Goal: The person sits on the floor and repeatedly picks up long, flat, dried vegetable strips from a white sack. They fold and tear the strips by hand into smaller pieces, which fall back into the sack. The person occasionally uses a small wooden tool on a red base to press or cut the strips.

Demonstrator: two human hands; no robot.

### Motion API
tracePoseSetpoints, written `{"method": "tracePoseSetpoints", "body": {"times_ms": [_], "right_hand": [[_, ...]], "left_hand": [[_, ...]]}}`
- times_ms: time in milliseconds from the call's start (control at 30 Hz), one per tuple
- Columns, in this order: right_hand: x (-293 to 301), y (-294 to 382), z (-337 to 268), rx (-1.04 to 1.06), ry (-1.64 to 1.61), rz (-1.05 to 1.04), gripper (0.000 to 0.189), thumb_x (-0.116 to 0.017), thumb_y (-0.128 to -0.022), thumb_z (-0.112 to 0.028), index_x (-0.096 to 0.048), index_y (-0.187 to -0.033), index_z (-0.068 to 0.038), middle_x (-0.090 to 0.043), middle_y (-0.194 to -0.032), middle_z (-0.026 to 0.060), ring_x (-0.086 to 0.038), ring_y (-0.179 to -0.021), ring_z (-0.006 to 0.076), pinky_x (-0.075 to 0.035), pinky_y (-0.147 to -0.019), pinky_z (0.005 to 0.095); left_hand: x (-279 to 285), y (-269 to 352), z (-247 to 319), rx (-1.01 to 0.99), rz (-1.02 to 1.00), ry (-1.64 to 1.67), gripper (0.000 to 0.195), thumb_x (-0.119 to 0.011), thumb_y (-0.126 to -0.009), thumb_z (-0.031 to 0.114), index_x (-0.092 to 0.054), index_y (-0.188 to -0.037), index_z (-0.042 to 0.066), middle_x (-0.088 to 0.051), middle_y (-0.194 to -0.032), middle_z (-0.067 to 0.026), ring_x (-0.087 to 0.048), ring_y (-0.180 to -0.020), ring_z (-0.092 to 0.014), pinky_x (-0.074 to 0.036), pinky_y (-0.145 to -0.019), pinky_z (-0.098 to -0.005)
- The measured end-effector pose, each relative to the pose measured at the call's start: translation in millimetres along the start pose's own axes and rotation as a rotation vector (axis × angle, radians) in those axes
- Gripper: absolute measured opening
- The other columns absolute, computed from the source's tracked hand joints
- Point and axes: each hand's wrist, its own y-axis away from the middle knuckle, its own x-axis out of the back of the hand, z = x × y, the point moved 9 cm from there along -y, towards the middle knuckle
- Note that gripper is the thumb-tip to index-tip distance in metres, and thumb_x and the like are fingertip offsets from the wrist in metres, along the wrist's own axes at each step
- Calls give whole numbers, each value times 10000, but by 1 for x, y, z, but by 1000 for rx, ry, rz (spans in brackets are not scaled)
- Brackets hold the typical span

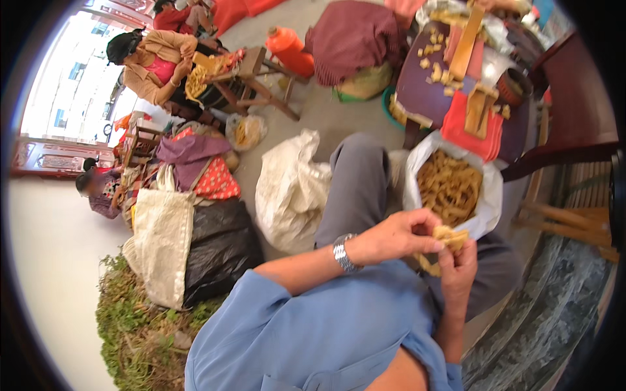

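Note:
My left hand [398,238], with a metal-band watch on its wrist, pinches one side of a folded pale-yellow strip [451,238] that looks like a piece of food. The fingers of my right hand [458,268] grip the strip's other side, and a loose end hangs between the hands. Just beyond them a white sack [490,195] stands with its mouth spread, full of brownish-yellow curled strips [447,188]. Its rim is close to my fingers. My knees are on either side of the sack.
A dark table [415,73] holds pale pieces, red cloths [464,115], wooden boards [467,44] and a brown pot [513,87]. A white woven sack [291,190] lies left of my knee. A wooden chair [577,102] stands right. Another person [151,63] works at a stool.

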Motion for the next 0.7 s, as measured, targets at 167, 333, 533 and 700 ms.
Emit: {"method": "tracePoseSetpoints", "body": {"times_ms": [167,333,533,700], "right_hand": [[-10,-12,-18,50,19,76,171,-700,-968,-111,-555,-1010,-31,-592,-808,-26,-500,-697,24,-443,-603,213],[-15,1,-43,167,357,-10,214,-686,-978,-138,-523,-975,1,-617,-695,25,-567,-627,76,-469,-551,278],[-22,17,-45,292,518,-110,264,-749,-920,-142,-532,-988,-7,-665,-746,105,-621,-651,129,-502,-591,298],[-6,18,-25,-189,-32,-229,203,-695,-984,-172,-549,-1006,-33,-589,-721,4,-547,-612,60,-433,-524,251]], "left_hand": [[-13,7,70,-599,129,-535,190,-760,-893,83,-606,-1001,58,-541,-1059,-38,-528,-992,-166,-465,-911,-325],[-33,9,86,-772,214,-733,194,-687,-810,-20,-610,-974,48,-542,-927,-88,-554,-894,-251,-484,-797,-368],[-45,14,80,-695,-123,-915,333,-639,-800,-18,-614,-1126,44,-579,-1131,-141,-586,-1048,-317,-492,-889,-412],[-67,40,72,-737,-241,-1080,527,-657,-836,69,-532,-1344,1,-544,-1347,-201,-558,-1218,-369,-437,-1042,-435]]}}
